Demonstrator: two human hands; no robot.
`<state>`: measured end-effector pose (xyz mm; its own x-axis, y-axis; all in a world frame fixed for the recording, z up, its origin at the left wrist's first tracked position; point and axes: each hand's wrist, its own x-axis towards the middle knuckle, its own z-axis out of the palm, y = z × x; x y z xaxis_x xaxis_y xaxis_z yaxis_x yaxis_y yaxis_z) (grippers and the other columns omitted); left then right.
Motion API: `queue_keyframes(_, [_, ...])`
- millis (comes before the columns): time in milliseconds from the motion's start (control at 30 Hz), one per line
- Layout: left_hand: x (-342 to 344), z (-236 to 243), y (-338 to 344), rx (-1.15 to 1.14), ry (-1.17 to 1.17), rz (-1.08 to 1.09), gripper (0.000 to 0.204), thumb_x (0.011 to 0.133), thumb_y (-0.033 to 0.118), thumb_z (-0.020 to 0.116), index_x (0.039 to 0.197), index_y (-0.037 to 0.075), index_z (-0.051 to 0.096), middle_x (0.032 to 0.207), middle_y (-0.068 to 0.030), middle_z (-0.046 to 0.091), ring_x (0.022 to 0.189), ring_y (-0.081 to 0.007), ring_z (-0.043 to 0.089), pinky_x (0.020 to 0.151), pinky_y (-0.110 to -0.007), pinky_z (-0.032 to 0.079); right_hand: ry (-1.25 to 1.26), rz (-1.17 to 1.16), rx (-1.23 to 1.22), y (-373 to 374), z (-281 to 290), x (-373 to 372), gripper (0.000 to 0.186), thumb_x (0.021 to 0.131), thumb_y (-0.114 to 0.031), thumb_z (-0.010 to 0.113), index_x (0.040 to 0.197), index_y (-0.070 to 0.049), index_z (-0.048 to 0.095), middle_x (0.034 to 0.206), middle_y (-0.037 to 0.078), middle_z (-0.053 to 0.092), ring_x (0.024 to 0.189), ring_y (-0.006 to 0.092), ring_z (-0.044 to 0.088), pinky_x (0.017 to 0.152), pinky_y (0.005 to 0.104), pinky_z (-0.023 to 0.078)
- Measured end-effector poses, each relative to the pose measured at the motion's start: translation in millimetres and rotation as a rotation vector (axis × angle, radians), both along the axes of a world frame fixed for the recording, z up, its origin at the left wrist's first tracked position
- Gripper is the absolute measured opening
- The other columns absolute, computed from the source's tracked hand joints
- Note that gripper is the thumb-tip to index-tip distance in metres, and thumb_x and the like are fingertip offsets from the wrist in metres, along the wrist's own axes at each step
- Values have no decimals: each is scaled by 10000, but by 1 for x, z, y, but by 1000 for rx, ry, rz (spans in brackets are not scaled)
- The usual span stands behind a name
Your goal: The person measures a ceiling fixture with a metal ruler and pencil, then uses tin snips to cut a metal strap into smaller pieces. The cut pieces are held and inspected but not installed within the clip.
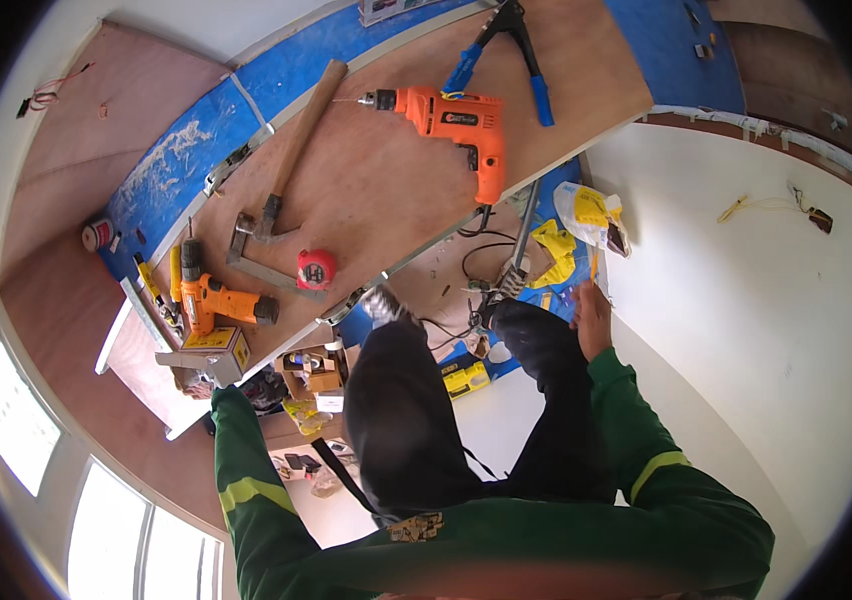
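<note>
My right hand (591,315) is beside my right knee, its fingers closed round a thin orange pencil (594,266) that sticks up past them. At the left, my left hand (191,382) is low against an open cardboard box (218,345) with a yellow side; its fingers are mostly hidden. Just beyond that box stands an orange cordless drill (208,298). A red tape measure (316,268) lies on the wooden board, touching a metal square (258,262). A claw hammer (296,150) rests across the square.
An orange corded drill (458,125) and a blue-handled riveter (506,50) lie on the far part of the board (376,190). Clamps (346,305) grip its edges. Below are a black cable (476,255), a white-yellow bag (591,215), yellow packaging (552,252) and small boxes (321,375).
</note>
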<state>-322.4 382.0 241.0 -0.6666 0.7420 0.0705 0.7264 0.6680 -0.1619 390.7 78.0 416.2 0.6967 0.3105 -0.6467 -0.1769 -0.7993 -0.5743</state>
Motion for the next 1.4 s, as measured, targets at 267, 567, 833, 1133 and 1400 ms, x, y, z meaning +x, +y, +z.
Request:
queue_keyframes(267, [-11, 12, 44, -161, 27, -143, 411, 965, 411, 651, 1305, 186, 604, 1222, -102, 604, 1232, -362, 566, 971, -556, 483, -56, 46, -181, -90, 95, 62, 376, 1168, -361, 450, 1073, -85, 686, 667, -54, 429, 552, 56, 444, 505, 271, 451])
queue_keyframes(567, [-13, 179, -117, -636, 307, -411, 148, 1002, 239, 590, 1060, 156, 698, 870, -126, 585, 848, -277, 508, 712, -453, 345, -13, -53, -36, -163, 79, 109, 200, 1161, -285, 487, 1203, -99, 544, 700, -4, 526, 498, 73, 466, 399, 266, 395])
queue_keyframes(833, [164, 412, -221, 403, -738, 117, 672, 986, 542, 727, 1235, -77, 654, 1212, -247, 655, 1179, -378, 643, 1043, -472, 505, -233, 479, 400, 42, 102, 76, 320, 934, -300, 719, 938, 10, 641, 893, 222, 671, 835, 396, 667, 755, 519, 502])
queue_keyframes(1133, [342, 685, -124, 606, -548, -989, 356, 844, 378, 925, 1021, 85, 825, 968, -82, 698, 885, -276, 739, 745, -433, 583, 46, 847, 1218, 197, 458, -3, 475, 996, -404, 782, 1229, -4, 676, 811, 14, 640, 603, 115, 578, 558, 304, 478])
queue_keyframes(1400, [376, 895, -97, 888, -256, -1572, 334, 806, 248, 947, 1082, 115, 813, 963, -66, 725, 817, -265, 749, 700, -384, 599, 268, 734, 1405, 163, 681, 1, 195, 930, -181, 832, 913, -28, 713, 681, -48, 566, 568, 47, 490, 510, 251, 384])
